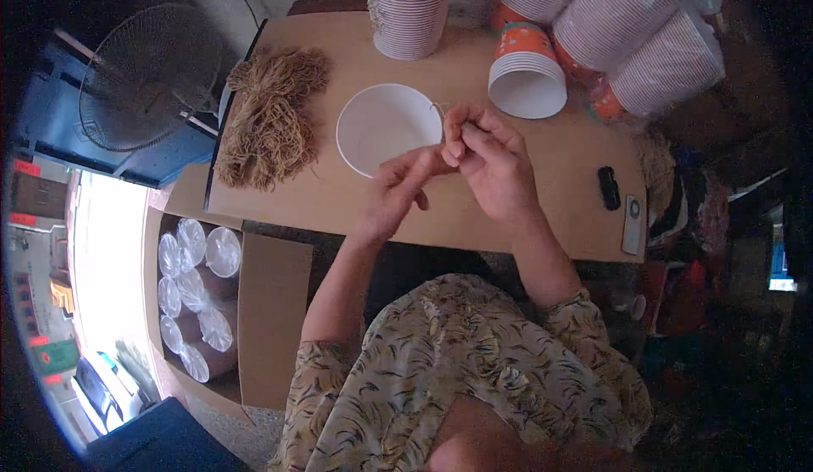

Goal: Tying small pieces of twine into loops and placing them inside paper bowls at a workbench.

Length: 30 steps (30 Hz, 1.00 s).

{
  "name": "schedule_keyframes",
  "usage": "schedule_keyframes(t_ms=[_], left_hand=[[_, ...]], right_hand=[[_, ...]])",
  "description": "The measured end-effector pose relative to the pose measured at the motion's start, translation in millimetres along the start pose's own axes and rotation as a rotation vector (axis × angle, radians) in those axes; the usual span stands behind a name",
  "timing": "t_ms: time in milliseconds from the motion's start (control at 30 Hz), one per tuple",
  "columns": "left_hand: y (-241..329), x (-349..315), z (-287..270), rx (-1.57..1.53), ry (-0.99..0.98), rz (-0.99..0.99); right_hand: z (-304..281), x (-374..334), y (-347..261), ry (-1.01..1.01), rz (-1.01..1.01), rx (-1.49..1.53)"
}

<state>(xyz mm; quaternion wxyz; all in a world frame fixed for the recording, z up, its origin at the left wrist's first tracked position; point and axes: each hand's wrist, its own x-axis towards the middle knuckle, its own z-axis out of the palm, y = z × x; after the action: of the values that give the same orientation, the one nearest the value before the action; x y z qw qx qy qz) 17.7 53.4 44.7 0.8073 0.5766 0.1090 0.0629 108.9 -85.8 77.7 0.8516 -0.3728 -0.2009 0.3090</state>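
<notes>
My left hand (396, 191) and my right hand (494, 160) meet over the table, just right of a white round bowl (373, 133). Both are closed, with their fingertips pinched together. A thin brown strand (437, 106) pokes out beside my right fingers, above the bowl's rim. What lies between my left fingertips is hidden. To the left of the bowl sits a heap of tangled brown dry strands (275, 121).
The brown table (474, 226) carries a tall stack of paper tubs (409, 15), a tipped orange-and-white tub (527, 70) and bagged tub stacks (618, 23). A black object (608, 187) lies right. Below left stands a cardboard box (275, 320) with plastic-wrapped stacks; a fan (148, 78) is beyond.
</notes>
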Motion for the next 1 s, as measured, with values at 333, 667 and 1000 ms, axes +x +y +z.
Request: schedule_keyframes(t_ms=[333, 667, 1000], left_hand=[[-12, -44, -42, 0.119, -0.006, -0.164], [-30, -74, -71, 0.448, 0.137, 0.068], [0, -56, -53, 0.516, 0.080, 0.254]], right_hand=[[-37, -21, 12, 0.100, -0.078, -0.051], [-46, -54, 54, 0.184, -0.370, -1.534], [11, -49, 57, -0.125, 0.005, -1.043]])
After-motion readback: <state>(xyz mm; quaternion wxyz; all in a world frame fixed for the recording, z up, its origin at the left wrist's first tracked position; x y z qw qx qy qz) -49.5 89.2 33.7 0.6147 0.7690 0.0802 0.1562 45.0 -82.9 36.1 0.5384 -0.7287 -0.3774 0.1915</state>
